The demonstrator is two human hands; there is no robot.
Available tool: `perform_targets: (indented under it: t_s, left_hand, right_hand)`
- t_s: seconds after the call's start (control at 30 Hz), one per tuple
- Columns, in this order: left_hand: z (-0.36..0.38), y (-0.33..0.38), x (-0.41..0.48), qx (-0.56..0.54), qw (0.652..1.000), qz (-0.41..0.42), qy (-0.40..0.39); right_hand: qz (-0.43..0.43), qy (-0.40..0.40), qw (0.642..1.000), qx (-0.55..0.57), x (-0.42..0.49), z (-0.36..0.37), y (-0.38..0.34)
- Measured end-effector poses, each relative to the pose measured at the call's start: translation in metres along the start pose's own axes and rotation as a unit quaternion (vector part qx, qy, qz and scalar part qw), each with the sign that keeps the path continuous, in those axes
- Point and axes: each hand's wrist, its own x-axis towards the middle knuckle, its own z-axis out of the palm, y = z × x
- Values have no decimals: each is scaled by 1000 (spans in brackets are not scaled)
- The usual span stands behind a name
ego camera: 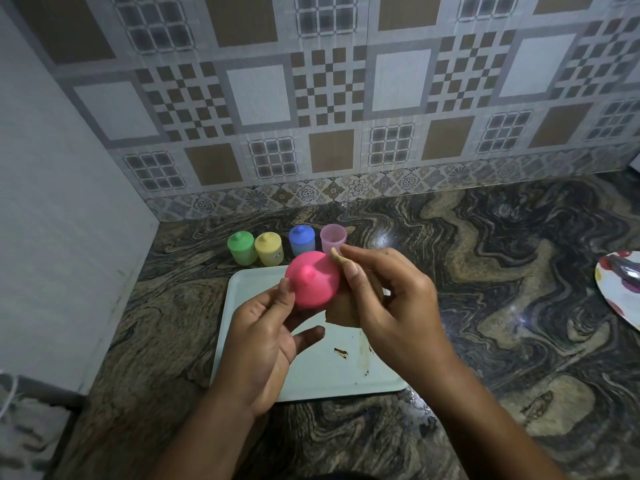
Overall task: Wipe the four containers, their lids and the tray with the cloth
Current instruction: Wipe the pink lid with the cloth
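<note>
- Head view: the left hand [273, 327] holds the pink lid [311, 287] up over the far end of the tray [322, 375]. The thumb lies on the lid's left edge and the fingers curl beneath it, so the lid is gripped. Its knob faces the camera.
- The right hand [388, 306] is closed round the brown cloth [346, 308], fingers and thumb pinching it. The cloth touches the lid's right side, and a pale corner of it sticks up past the fingertips.
- The tray is white and rectangular and lies flat on the counter [519, 289], under both hands. Brown stains [341, 352] show on its near right part.
- Four containers stand in a row on the counter just behind the tray, near the wall [311, 98].
- The green container [242, 248] is at the left end with its lid on, so what it holds is hidden.
- The yellow container [269, 250] stands touching or almost touching the green one, also lidded, contents hidden.
- The blue container [302, 240] stands a little apart to the right, lidded, contents hidden.
- The pink container [333, 237] is at the right end, just beside the blue one, upright and open at the top. Its wall is pale and see-through, and what is inside cannot be made out.
- A patterned plate [620, 296] sits at the right edge of the counter, well apart from the tray, with a spoon [623, 270] lying on it.
</note>
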Motion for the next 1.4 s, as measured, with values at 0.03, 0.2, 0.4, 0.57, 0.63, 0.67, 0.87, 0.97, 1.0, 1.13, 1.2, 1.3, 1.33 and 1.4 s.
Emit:
perform_targets:
  t_s: [0.03,0.2,0.4,0.57,0.63,0.67,0.87,0.97,1.0,1.13,1.2,1.3,1.33,1.4]
  left_hand:
    - [0,1,0,-3,1000,-2,4]
    - [-2,1,1,22,999,27,32]
    - [-5,-6,3,173,967,159,97]
    - [-7,-9,3,258,945,166,112]
    - [-9,-14,6,287,932,183,124]
    - [-10,-17,7,294,928,190,128]
    - [-23,-23,21,375,881,242,157]
    - [-30,-24,32,397,867,255,159]
    - [-33,-25,37,405,862,261,157]
    - [-35,-26,63,421,850,271,165]
    - [-35,-28,79,437,840,275,170]
    - [-32,-28,107,470,822,281,157]
    - [-31,-29,118,486,815,280,149]
    - [-30,-33,141,516,803,264,138]
  right_hand:
    - [11,-3,1000,16,-1,0,0]
    - [15,-29,999,41,-6,1,1]
    - [47,-17,997,60,-12,5,10]
    - [37,-23,998,44,-15,4,12]
    - [35,-31,998,38,-17,5,13]
    - [35,-32,998,32,-18,5,13]
    - [79,-4,997,-4,-20,8,28]
    - [58,-20,997,-41,-18,12,50]
    - [39,-14,997,-63,-17,13,58]
    - [-84,8,982,-172,-4,21,86]
    - [-113,-6,974,-197,5,25,99]
    - [-105,-49,967,-226,15,31,122]
    - [-94,-62,966,-233,19,33,129]
    - [-72,-78,964,-245,28,38,140]
